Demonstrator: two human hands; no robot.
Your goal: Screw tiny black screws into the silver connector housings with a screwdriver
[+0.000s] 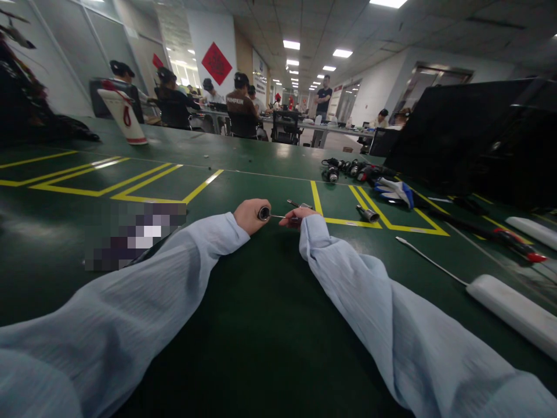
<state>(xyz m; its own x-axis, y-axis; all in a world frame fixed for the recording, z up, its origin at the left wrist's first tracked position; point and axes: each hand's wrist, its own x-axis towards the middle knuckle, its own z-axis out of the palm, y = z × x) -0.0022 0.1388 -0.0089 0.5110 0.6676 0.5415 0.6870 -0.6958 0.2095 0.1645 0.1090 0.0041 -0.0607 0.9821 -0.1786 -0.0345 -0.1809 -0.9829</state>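
Both my arms, in pale blue sleeves, stretch forward over a dark green table (261, 325). My left hand (249, 215) is closed around a small round metal cylinder (263, 213), whose open end faces me. My right hand (296, 217) pinches a thin metal rod (281, 217) that points into that cylinder. Just beyond my right hand lies another slim metal tool (299, 204). A short metal cylinder (368, 214) rests on the table to the right, inside yellow tape lines.
Blue-white gloves (395, 191) and several dark metal parts (343, 169) lie at right, before a black monitor (470, 136). A red-tipped tool (516, 245) and white bars (513, 307) sit nearer right. A white stand (124, 116) is far left. People sit at desks behind.
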